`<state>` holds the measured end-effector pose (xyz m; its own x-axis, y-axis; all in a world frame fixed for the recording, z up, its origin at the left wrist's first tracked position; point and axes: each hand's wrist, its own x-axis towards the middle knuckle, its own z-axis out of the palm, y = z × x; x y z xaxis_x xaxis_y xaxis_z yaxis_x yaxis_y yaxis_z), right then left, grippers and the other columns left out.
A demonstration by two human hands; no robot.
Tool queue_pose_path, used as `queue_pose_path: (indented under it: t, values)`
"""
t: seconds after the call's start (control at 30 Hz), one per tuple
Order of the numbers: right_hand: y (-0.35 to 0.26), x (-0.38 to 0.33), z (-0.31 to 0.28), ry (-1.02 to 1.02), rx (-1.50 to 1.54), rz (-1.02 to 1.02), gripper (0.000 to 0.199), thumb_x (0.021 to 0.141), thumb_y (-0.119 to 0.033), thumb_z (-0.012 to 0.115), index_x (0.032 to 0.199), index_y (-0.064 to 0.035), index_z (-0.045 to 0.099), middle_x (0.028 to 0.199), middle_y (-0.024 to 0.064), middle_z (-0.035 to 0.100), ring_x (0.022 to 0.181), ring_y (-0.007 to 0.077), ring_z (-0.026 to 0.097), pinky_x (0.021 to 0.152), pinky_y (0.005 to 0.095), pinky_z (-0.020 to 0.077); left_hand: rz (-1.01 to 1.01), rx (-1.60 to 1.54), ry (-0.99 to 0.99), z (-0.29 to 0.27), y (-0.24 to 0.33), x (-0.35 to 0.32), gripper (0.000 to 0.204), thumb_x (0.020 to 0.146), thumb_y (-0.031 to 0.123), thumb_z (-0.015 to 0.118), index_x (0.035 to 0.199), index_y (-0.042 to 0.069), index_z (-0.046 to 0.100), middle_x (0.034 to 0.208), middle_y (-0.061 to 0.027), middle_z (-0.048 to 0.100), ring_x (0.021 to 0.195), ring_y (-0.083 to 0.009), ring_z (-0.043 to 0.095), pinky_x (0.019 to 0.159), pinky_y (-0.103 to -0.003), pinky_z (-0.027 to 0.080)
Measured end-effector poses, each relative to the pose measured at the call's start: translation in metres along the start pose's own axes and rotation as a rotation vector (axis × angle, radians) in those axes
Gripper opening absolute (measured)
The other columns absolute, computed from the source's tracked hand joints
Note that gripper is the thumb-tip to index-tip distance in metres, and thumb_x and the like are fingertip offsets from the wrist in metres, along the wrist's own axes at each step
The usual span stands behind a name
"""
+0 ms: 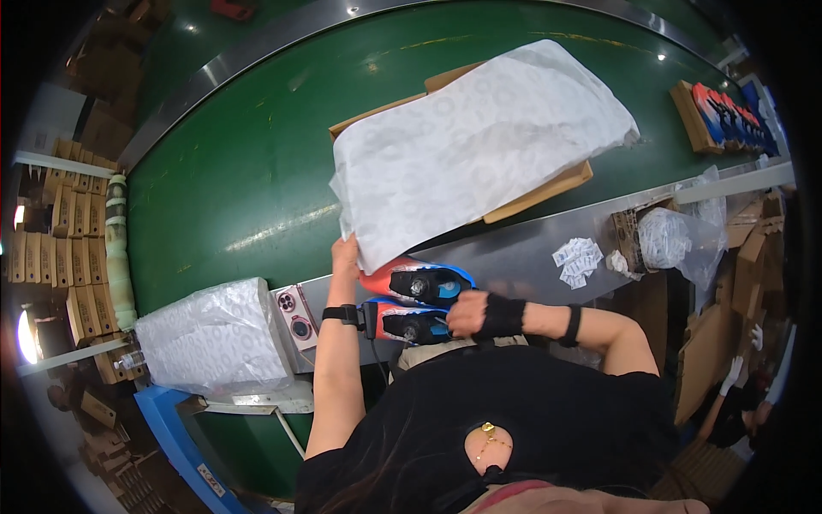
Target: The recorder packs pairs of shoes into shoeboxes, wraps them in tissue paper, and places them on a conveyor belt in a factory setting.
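A large sheet of white patterned tissue paper (479,137) lies over an open brown cardboard box (539,193) on the green conveyor belt. My left hand (345,255) pinches its near left corner between thumb and fingers. Close to my body, a pair of red, white and blue shoes lies side by side: the farther shoe (419,283) and the nearer shoe (411,323), with dark openings. My right hand (468,315) is closed, fingers curled, at the blue end of the nearer shoe. What those fingers hold, if anything, is hidden.
On the left lie a plastic-wrapped stack of tissue paper (218,338) and a pink phone (296,317). White sachets (579,260) are piled on the metal ledge to the right, near a box with a plastic bag (668,240). Another box of shoes (723,116) stands far right.
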<state>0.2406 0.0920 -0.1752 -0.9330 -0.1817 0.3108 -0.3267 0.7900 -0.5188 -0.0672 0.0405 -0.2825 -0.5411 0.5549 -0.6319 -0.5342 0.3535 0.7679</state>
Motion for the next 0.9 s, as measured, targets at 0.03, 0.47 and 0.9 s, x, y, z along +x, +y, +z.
queue_pose_path:
  t: [0.03, 0.47, 0.9]
  values:
    - [-0.006, 0.002, 0.022, -0.132, 0.030, 0.047, 0.013, 0.072, -0.023, 0.059, 0.072, -0.0100, 0.056, 0.084, 0.0015, 0.058, 0.082, 0.0142, 0.056, 0.065, 0.0284, 0.0417, 0.040, 0.002, -0.020, 0.004, -0.003, 0.001, 0.038, 0.080, 0.024, 0.059, 0.105, -0.004, 0.052, 0.093, -0.0107, 0.060, 0.080, -0.0187, 0.058, 0.070, -0.032, 0.046]
    - [-0.021, 0.062, -0.023, -0.129, -0.015, 0.273, 0.026, 0.071, -0.034, 0.056, 0.060, -0.0099, 0.059, 0.063, 0.0013, 0.056, 0.073, 0.0218, 0.050, 0.069, 0.0361, 0.0370, 0.556, 0.482, 0.435, -0.078, 0.031, 0.004, 0.030, 0.084, 0.020, 0.049, 0.099, -0.006, 0.050, 0.089, -0.0142, 0.057, 0.079, -0.0216, 0.054, 0.071, -0.033, 0.042]
    - [0.172, 0.089, -0.026, 0.581, 0.150, 0.969, 0.026, 0.074, -0.025, 0.058, 0.065, -0.0017, 0.055, 0.058, 0.0070, 0.052, 0.055, 0.0122, 0.046, 0.052, 0.0305, 0.0381, 0.781, 0.370, 0.239, -0.040, 0.124, -0.056, 0.019, 0.086, 0.018, 0.049, 0.091, 0.000, 0.051, 0.073, -0.0030, 0.052, 0.068, -0.0085, 0.047, 0.059, -0.026, 0.040]
